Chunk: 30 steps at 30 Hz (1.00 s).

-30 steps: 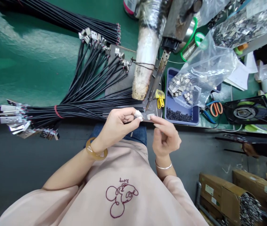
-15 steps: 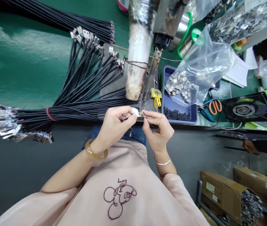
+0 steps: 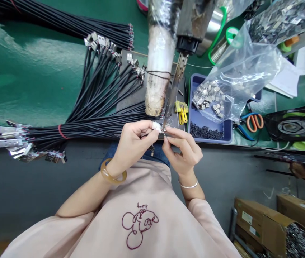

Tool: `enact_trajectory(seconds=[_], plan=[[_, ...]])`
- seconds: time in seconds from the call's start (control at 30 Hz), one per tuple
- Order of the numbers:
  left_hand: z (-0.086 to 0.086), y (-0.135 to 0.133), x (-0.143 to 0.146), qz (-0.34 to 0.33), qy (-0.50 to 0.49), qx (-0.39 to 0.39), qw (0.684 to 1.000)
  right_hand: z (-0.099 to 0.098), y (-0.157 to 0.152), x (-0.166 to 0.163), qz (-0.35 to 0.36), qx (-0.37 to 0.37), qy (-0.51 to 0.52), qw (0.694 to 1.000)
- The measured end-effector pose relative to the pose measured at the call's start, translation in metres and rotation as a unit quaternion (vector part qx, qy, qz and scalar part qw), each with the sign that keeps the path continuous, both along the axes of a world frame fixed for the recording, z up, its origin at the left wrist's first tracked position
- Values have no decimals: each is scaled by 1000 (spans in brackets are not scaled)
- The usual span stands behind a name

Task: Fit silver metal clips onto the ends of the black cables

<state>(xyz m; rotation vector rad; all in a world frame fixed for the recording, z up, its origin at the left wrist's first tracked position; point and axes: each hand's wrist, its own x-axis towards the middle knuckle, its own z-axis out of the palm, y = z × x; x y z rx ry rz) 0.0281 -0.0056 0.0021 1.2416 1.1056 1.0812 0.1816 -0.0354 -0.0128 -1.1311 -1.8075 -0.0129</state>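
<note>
My left hand (image 3: 139, 138) is closed in a pinch, with white wrapping (image 3: 156, 126) around a fingertip. A small shiny metal piece (image 3: 162, 130) shows at its fingertips, mostly hidden by them. Facing it, my right hand (image 3: 183, 145) pinches a thin wire (image 3: 164, 134) between thumb and fingers. The soldering iron (image 3: 178, 75) points down, its tip close to where both hands meet; contact is too small to make out. Just behind my left hand, black cables (image 3: 109, 123) run across the table's edge, tied with a red band (image 3: 61, 132).
A wrapped pale tube (image 3: 156, 79) hangs beside the iron. To the right are a yellow cutter (image 3: 182, 115), a blue tray (image 3: 226, 136) with metal connectors in a plastic bag, pliers (image 3: 245, 132), scissors (image 3: 255, 122), and a fan (image 3: 298, 123). Cardboard boxes (image 3: 260, 218) stand on the floor.
The whole view has shifted slightly, so things appear farther right. My right fingertips have moved a little around the thin wire by the iron's tip. Both hands keep their pinch.
</note>
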Motion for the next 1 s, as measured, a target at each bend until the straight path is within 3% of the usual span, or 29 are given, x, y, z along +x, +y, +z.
enact_trajectory(seconds=[0.3,0.47,0.67,0.87,1.0], plan=[[-1,-2,-2,-20,1,-13,1000,-3,-4,2,12,-3,4,1000],[-2,-3,-7,-63,21,-2,998,5,-5,6,24,-80,63,994],[-6,-7,-12,-113,57,19,992,12,-7,7,59,-145,26,987],[-5,-12,-10,-70,62,52,994,13,-10,6,-10,-174,189,966],[-3,-12,-6,-39,77,94,992,17,-13,5,13,-235,180,955]])
